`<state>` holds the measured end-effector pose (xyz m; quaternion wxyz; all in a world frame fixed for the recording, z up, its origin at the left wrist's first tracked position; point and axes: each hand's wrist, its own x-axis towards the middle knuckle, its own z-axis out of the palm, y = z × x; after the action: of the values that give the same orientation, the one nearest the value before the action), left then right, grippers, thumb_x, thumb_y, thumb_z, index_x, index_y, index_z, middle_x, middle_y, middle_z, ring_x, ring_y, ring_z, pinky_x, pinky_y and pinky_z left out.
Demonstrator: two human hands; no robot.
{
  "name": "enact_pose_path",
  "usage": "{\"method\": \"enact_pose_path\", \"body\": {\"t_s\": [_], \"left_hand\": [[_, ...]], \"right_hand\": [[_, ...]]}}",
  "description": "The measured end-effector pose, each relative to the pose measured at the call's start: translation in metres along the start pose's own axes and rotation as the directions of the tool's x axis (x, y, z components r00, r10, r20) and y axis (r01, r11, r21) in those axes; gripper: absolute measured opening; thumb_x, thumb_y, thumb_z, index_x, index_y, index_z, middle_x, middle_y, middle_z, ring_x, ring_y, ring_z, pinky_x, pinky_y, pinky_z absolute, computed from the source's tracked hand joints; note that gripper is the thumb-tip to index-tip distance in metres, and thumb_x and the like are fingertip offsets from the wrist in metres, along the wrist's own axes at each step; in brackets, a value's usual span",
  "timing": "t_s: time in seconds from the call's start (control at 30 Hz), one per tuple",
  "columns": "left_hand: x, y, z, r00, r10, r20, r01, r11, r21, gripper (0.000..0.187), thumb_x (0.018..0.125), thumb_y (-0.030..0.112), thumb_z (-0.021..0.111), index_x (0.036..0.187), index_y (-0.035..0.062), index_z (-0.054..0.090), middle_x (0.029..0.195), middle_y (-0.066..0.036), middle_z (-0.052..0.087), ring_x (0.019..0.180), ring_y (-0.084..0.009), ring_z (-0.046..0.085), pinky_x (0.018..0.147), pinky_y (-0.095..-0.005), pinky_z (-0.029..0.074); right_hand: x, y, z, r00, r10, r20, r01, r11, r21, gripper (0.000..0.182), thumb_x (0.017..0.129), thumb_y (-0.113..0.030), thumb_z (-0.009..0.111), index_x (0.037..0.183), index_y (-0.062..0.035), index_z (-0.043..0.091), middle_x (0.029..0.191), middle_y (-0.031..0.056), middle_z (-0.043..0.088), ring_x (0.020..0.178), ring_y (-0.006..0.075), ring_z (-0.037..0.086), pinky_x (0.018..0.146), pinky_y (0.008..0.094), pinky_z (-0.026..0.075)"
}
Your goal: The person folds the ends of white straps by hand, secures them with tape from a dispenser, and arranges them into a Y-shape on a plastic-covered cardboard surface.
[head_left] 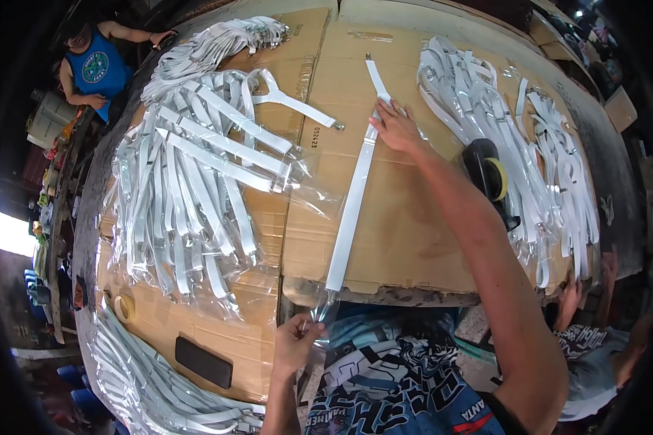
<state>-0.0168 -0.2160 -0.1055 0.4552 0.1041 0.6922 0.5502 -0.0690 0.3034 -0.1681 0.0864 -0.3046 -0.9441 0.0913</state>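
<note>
A long white strap (351,210) with metal end clips lies stretched toward me over the cardboard. A clear plastic sleeve (329,310) covers its near end, which hangs past the cardboard's edge. My left hand (297,342) is closed, pinching the end of that sleeve. My right hand (397,125) rests on the strap's far part, fingers stretched out over it. Beyond those fingers the strap bends up and left to a small clip (368,56). Left of it, a large heap of bagged white straps (189,181) covers the cardboard.
More bagged straps (479,101) lie to the right, beside a black tape dispenser (485,170). A black phone (204,362), a tape roll (125,308) and another strap pile (145,377) are at lower left. One person (94,69) stands far left; another person's hand (569,299) is at right.
</note>
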Motion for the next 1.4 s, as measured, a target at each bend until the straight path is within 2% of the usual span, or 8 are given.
{"method": "enact_pose_path", "body": {"t_s": [0.17,0.37,0.47,0.57,1.07,1.17,1.3,1.4], "left_hand": [[0.001,-0.005,-0.009,1.0,-0.025,-0.002,0.025,1.0,0.003,0.017,0.094,0.007,0.066,0.105,-0.005,0.063,0.082,-0.005,0.069,0.073,-0.0085,0.063,0.066,-0.0215,0.049],[-0.008,0.004,-0.006,0.999,-0.036,-0.01,0.035,0.999,-0.014,0.023,0.091,0.007,0.069,0.11,-0.0059,0.063,0.081,-0.008,0.071,0.075,-0.0082,0.065,0.065,-0.0201,0.047],[-0.01,0.007,-0.005,0.996,-0.088,-0.02,0.087,0.996,-0.016,0.022,0.092,0.007,0.068,0.11,-0.0053,0.063,0.08,-0.007,0.071,0.072,-0.0077,0.064,0.063,-0.0199,0.047],[-0.011,0.007,-0.006,0.994,-0.105,-0.013,0.104,0.994,-0.037,0.022,0.092,0.008,0.067,0.11,-0.0046,0.064,0.077,-0.006,0.07,0.065,-0.0063,0.06,0.057,-0.0193,0.045],[-0.077,0.039,-0.011,0.996,-0.056,-0.067,0.055,0.998,-0.017,0.032,0.093,0.007,0.066,0.119,-0.0057,0.054,0.075,-0.01,0.069,0.053,-0.0079,0.058,0.045,-0.0198,0.042],[-0.074,0.046,-0.008,0.998,-0.059,-0.009,0.058,0.996,-0.069,0.03,0.095,0.012,0.065,0.116,-0.0067,0.056,0.074,-0.01,0.068,0.053,-0.0088,0.058,0.047,-0.0201,0.043],[-0.049,0.07,-0.004,0.988,0.046,0.148,-0.039,0.998,-0.055,0.034,0.1,0.025,0.058,0.114,-0.0066,0.058,0.074,-0.007,0.066,0.054,-0.0087,0.059,0.05,-0.0206,0.044],[-0.024,0.071,-0.008,0.972,0.102,0.212,-0.099,0.995,-0.026,0.041,0.102,0.033,0.054,0.114,-0.0059,0.059,0.076,-0.006,0.065,0.055,-0.0083,0.059,0.051,-0.0204,0.043]], "right_hand": [[0.001,0.002,-0.011,0.999,-0.033,0.015,0.033,0.999,-0.042,0.066,0.102,-0.055,0.029,0.148,-0.0095,0.038,0.16,0.0038,0.026,0.148,0.0284,0.021,0.119,0.0559,0.013],[-0.089,-0.068,-0.046,0.901,-0.283,-0.329,0.351,0.922,0.166,0.056,0.101,-0.038,0.047,0.144,-0.0025,0.041,0.156,0.0116,0.033,0.146,0.0309,0.025,0.12,0.05,0.016],[-0.19,-0.12,-0.065,0.785,-0.605,-0.135,0.616,0.74,0.268,0.061,0.097,-0.04,0.052,0.145,-0.0038,0.041,0.155,0.0109,0.035,0.147,0.0296,0.026,0.12,0.0497,0.015],[-0.258,-0.157,-0.061,0.641,-0.765,0.061,0.697,0.613,0.371,0.071,0.094,-0.052,0.051,0.147,-0.006,0.039,0.155,0.0091,0.036,0.147,0.0295,0.024,0.12,0.0516,0.012],[-0.284,-0.167,-0.055,0.652,-0.758,-0.018,0.715,0.606,0.348,0.073,0.09,-0.057,0.054,0.142,-0.0073,0.045,0.156,0.0105,0.034,0.145,0.0331,0.028,0.117,0.0513,0.02],[-0.304,-0.184,-0.078,0.555,-0.792,-0.253,0.789,0.407,0.46,0.068,0.085,-0.05,0.066,0.136,-0.0083,0.05,0.146,0.0127,0.044,0.134,0.0329,0.043,0.11,0.0493,0.032],[-0.323,-0.202,-0.089,0.626,-0.653,-0.427,0.755,0.368,0.543,0.052,0.079,-0.032,0.077,0.122,-0.0089,0.059,0.113,0.0084,0.055,0.096,0.0242,0.06,0.084,0.0407,0.046],[-0.315,-0.207,-0.094,0.705,-0.613,-0.357,0.667,0.403,0.626,0.035,0.081,-0.025,0.076,0.109,-0.0076,0.064,0.101,0.0069,0.059,0.087,0.023,0.061,0.076,0.0364,0.048]]}}
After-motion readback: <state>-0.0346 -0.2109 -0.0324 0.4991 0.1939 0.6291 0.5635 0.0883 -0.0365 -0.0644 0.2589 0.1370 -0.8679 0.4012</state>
